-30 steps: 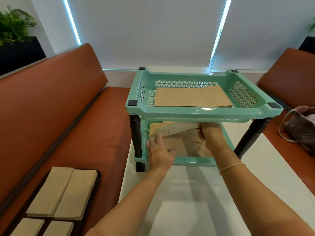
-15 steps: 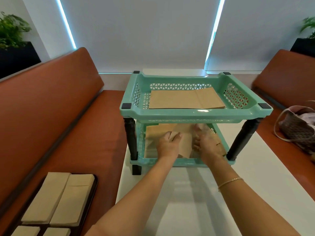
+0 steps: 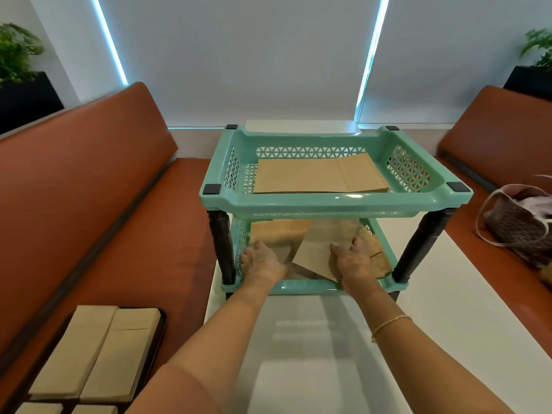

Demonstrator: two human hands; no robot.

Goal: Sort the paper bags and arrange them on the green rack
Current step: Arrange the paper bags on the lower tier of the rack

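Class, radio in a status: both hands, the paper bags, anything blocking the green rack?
Both hands inside lower tier: left hand flat on the pile, right hand holding a skewed paper bag. Top tier holds a neat stack. Nothing blocking.

A single head-worn wide-angle view looks forward and down along the white table [image 3: 448, 324] from its near end, close to the green rack [image 3: 334, 201], with red benches [image 3: 89, 180] curving at both edges.

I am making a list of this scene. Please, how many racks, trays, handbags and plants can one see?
Racks: 1
Trays: 1
Handbags: 1
Plants: 2
Total: 5
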